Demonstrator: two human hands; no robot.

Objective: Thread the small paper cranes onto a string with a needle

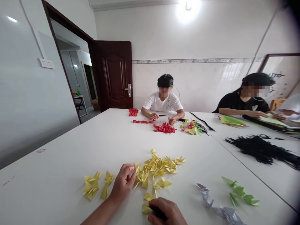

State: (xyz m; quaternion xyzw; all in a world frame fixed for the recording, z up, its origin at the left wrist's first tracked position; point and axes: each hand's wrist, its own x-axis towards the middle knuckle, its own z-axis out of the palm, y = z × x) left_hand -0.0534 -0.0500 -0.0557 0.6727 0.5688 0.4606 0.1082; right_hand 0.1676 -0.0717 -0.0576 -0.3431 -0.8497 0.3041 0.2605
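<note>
A heap of yellow paper cranes (pixel 159 167) lies on the white table (pixel 70 162) in front of me. My left hand (pixel 123 182) rests at the heap's left edge, fingers pinched on a yellow crane there. My right hand (pixel 165 212) is at the bottom edge, curled around a small dark object I cannot make out, beside another yellow crane (pixel 147 203). A smaller cluster of yellow cranes (pixel 96 186) sits to the left of my left hand.
Green cranes (pixel 240 192) and silver-grey cranes (pixel 217 207) lie at the right front. Black threads (pixel 262 150) are piled further right. Two people sit across the table with red cranes (pixel 164 127), mixed coloured cranes (pixel 192 128) and paper sheets (pixel 231 121).
</note>
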